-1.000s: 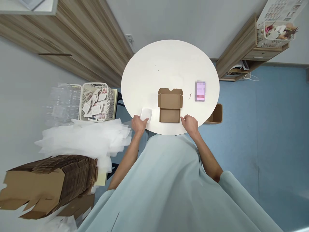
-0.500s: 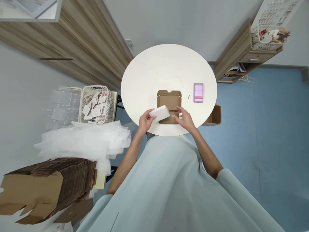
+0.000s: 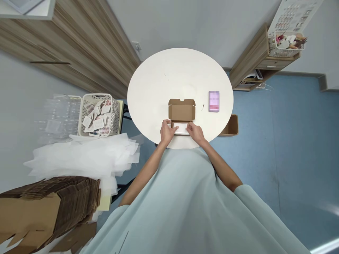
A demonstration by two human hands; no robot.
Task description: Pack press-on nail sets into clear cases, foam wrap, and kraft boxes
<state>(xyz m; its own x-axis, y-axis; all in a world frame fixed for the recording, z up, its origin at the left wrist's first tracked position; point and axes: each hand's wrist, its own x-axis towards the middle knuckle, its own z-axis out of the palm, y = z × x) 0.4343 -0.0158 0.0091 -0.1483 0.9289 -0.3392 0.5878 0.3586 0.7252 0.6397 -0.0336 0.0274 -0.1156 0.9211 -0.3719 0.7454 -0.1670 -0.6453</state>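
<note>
A small brown cardboard box (image 3: 182, 110) stands on the white round table with its lid raised at the back. Inside its base lies a flat white packet (image 3: 181, 128), level with the box. At the box's left side is my left hand (image 3: 166, 133), fingers bent round the side wall and thumb reaching onto the packet's left end. The fingers of my right hand (image 3: 195, 132) are closed at the packet's right end, by the right wall. The fingertips partly cover both ends of the packet.
On the white table (image 3: 148, 81), a phone with a pinkish screen (image 3: 214, 101) lies to the right. Left of the table are a basket of small cards (image 3: 96, 114), white sleeves (image 3: 87, 155) and stacked flat cardboard (image 3: 76, 204). An open carton (image 3: 233, 125) sits beyond the right edge.
The white packet has moved from the air above the box's left side down into its base. My right hand has come in from the right to touch it; the view has shifted slightly.
</note>
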